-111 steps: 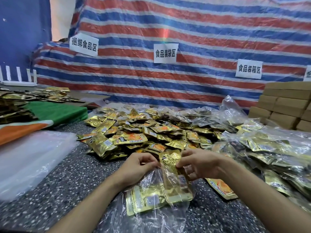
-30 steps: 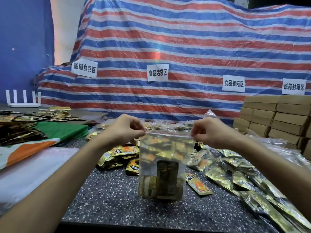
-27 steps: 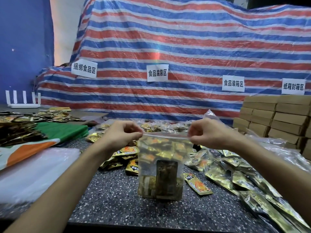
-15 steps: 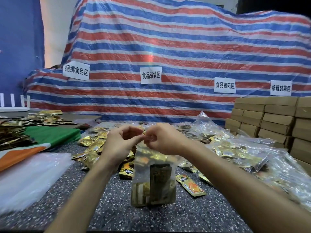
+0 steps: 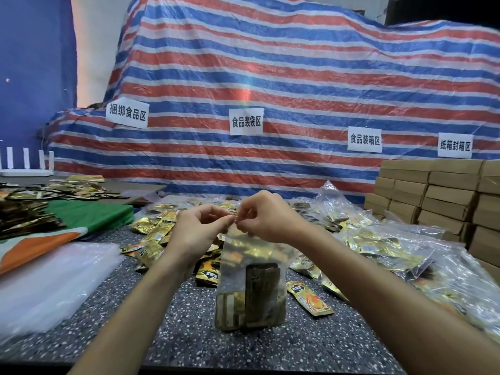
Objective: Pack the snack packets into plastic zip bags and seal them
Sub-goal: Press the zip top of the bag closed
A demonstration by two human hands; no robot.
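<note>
Clear plastic lies at the far left as a flat stack of empty bags [image 5: 54, 280] on the speckled table [image 5: 189, 339], with a green cloth [image 5: 89, 215] behind it. Next comes a loose heap of gold snack packets [image 5: 155, 231]. The left hand [image 5: 194, 234] pinches the top edge of the zip bag [image 5: 251, 266] between thumb and forefinger. The right hand [image 5: 267, 220] pinches the same edge just beside it, and the two hands' fingertips nearly meet. The bag hangs upright between the forearms, its bottom down at the table, with gold packets standing in its lower half. To its right one orange-and-gold packet [image 5: 309, 297] lies flat. Further right are filled bags [image 5: 405, 247], then stacked cardboard boxes [image 5: 438, 196].
</note>
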